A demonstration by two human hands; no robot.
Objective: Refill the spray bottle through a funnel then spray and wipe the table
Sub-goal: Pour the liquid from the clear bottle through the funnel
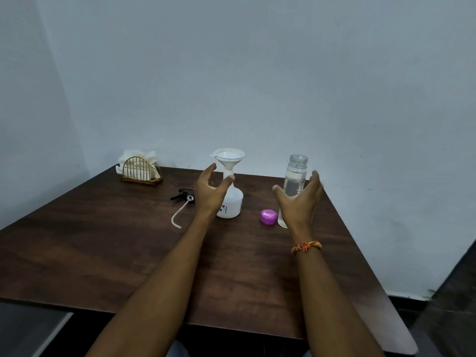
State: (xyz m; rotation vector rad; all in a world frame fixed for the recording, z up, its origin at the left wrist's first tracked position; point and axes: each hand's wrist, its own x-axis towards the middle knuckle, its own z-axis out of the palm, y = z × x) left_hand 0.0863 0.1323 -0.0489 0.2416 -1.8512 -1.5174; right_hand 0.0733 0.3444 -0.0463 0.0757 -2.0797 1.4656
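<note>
A white spray bottle (233, 203) stands on the dark wooden table (128, 253) with a white funnel (229, 157) seated in its neck. My left hand (210, 191) is spread just left of the bottle, thumb near the funnel's stem, gripping nothing. A clear water bottle (296, 176) stands uncapped to the right, its purple cap (268, 217) lying beside its base. My right hand (300, 199) is spread in front of the water bottle, thumb and fingers apart on either side of it. The black spray head (184, 195) with its white tube lies left of the spray bottle.
A gold wire napkin holder (141, 170) with white napkins stands at the table's far left corner. The table sits against pale walls at the back and left. Its right edge runs diagonally toward me, with floor beyond.
</note>
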